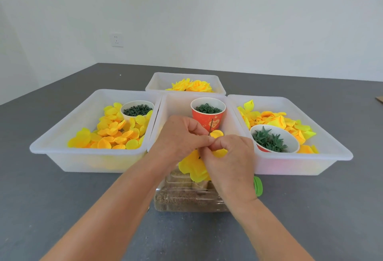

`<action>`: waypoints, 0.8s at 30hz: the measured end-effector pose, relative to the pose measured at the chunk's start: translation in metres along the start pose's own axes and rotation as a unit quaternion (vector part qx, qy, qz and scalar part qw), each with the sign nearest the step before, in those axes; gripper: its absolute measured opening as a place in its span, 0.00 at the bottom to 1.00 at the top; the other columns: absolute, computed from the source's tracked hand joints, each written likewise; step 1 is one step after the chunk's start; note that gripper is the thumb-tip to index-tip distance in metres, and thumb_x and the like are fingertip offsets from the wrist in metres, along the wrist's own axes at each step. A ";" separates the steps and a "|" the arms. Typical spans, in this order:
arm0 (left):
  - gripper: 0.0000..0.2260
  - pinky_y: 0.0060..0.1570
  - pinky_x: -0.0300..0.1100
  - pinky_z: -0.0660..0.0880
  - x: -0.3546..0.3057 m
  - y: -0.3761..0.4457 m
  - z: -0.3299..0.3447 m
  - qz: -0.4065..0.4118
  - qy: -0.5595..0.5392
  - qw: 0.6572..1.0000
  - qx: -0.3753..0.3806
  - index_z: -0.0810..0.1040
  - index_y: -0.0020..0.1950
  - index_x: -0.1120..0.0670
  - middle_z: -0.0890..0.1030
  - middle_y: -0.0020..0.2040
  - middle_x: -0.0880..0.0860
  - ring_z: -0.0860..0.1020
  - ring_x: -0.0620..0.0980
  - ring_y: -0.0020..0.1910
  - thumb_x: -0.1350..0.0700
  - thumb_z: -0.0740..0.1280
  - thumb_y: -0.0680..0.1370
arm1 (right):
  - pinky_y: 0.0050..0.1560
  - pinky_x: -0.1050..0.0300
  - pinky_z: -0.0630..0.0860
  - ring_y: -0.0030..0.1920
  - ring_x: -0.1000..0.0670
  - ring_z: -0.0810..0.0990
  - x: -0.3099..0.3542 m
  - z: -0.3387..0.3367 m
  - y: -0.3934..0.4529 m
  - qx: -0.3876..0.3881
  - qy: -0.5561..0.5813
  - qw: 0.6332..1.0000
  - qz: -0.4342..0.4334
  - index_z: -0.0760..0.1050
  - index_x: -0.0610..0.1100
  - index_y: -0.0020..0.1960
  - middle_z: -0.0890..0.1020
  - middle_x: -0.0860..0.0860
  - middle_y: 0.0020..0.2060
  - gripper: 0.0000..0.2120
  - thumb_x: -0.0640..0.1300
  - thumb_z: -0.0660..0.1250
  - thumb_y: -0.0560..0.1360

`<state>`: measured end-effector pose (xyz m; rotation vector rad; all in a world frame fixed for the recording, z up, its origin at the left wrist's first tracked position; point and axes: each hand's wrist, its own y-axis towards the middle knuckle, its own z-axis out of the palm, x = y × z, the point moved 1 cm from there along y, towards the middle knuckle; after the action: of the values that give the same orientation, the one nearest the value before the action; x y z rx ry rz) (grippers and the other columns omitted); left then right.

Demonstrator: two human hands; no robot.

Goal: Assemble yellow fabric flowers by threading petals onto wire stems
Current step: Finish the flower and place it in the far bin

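While the left hand (182, 136) pinches the thin wire stem (211, 127) at frame centre, the right hand (232, 157) pinches a small yellow petal (216, 134) against it. A larger yellow petal piece (193, 167) hangs just below both hands, above the clear container (186, 200).

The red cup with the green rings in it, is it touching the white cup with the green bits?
Apart. In the head view the red cup stands in the middle tray, the white cup in the left tray, with tray walls between them.
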<state>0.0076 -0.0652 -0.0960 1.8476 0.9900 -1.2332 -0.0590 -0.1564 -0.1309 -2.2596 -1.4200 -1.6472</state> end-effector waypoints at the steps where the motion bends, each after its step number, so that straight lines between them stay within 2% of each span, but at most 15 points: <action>1: 0.04 0.35 0.32 0.72 0.000 -0.001 0.001 -0.001 0.001 1.000 -0.001 0.82 0.37 0.62 0.81 0.35 0.55 0.76 0.44 0.36 0.62 0.75 0.68 | 0.54 0.46 0.68 0.52 0.48 0.71 0.002 0.000 -0.002 -0.020 -0.024 0.999 -0.009 0.75 0.48 0.30 0.77 0.56 0.35 0.10 0.48 0.74 0.66; 5: 0.07 0.39 0.38 0.70 -0.001 -0.003 0.002 -0.003 0.006 1.000 -0.021 0.82 0.37 0.62 0.82 0.38 0.60 0.74 0.45 0.36 0.59 0.75 0.69 | 0.47 0.46 0.67 0.48 0.40 0.75 0.010 0.002 -0.011 -0.115 -0.092 0.988 -0.048 0.77 0.45 0.28 0.81 0.51 0.36 0.10 0.46 0.77 0.60; 8: 0.07 0.40 0.41 0.72 -0.003 -0.002 0.002 -0.005 0.008 1.000 -0.026 0.81 0.37 0.64 0.82 0.40 0.61 0.75 0.47 0.37 0.60 0.75 0.68 | 0.46 0.45 0.67 0.48 0.38 0.76 0.014 0.008 -0.013 -0.150 -0.110 0.981 -0.054 0.76 0.43 0.27 0.82 0.50 0.36 0.09 0.45 0.74 0.60; 13: 0.06 0.50 0.52 0.76 -0.003 -0.002 0.002 -0.007 0.012 0.999 -0.032 0.81 0.33 0.62 0.81 0.36 0.58 0.77 0.49 0.41 0.61 0.74 0.67 | 0.44 0.47 0.67 0.47 0.39 0.76 0.015 0.018 -0.019 -0.182 -0.067 0.981 -0.026 0.74 0.42 0.27 0.80 0.49 0.33 0.10 0.41 0.73 0.62; 17: 0.09 0.48 0.51 0.76 -0.001 -0.001 0.001 0.001 0.006 1.000 -0.031 0.78 0.28 0.55 0.80 0.34 0.55 0.77 0.49 0.40 0.61 0.75 0.67 | 0.43 0.45 0.71 0.44 0.39 0.77 0.010 0.024 -0.023 -0.207 -0.017 0.977 -0.050 0.75 0.41 0.28 0.81 0.49 0.32 0.07 0.39 0.71 0.63; 20: 0.10 0.48 0.49 0.75 0.000 -0.001 0.000 0.010 0.010 0.999 -0.031 0.79 0.27 0.53 0.81 0.36 0.59 0.77 0.50 0.41 0.61 0.75 0.67 | 0.43 0.42 0.73 0.43 0.41 0.76 0.009 0.024 -0.022 -0.188 0.015 0.982 -0.032 0.75 0.41 0.29 0.79 0.52 0.31 0.09 0.35 0.74 0.63; 22: 0.06 0.51 0.50 0.75 0.002 -0.003 -0.004 0.022 0.016 0.999 -0.029 0.82 0.32 0.53 0.83 0.40 0.58 0.79 0.52 0.43 0.59 0.75 0.69 | 0.48 0.41 0.72 0.45 0.46 0.74 0.010 0.019 -0.020 -0.139 0.046 0.989 0.010 0.76 0.43 0.30 0.75 0.58 0.30 0.09 0.37 0.74 0.65; 24: 0.03 0.51 0.49 0.75 0.010 -0.009 -0.010 0.038 0.015 0.995 -0.094 0.83 0.39 0.51 0.84 0.41 0.52 0.80 0.51 0.45 0.57 0.71 0.73 | 0.54 0.42 0.71 0.49 0.48 0.75 0.008 0.012 -0.016 -0.068 0.061 0.994 0.056 0.78 0.46 0.34 0.76 0.60 0.34 0.06 0.41 0.73 0.68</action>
<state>0.0064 -0.0504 -0.1034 1.7446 1.0067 -1.0346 -0.0597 -0.1364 -0.1380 -2.2141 -1.1659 -1.8629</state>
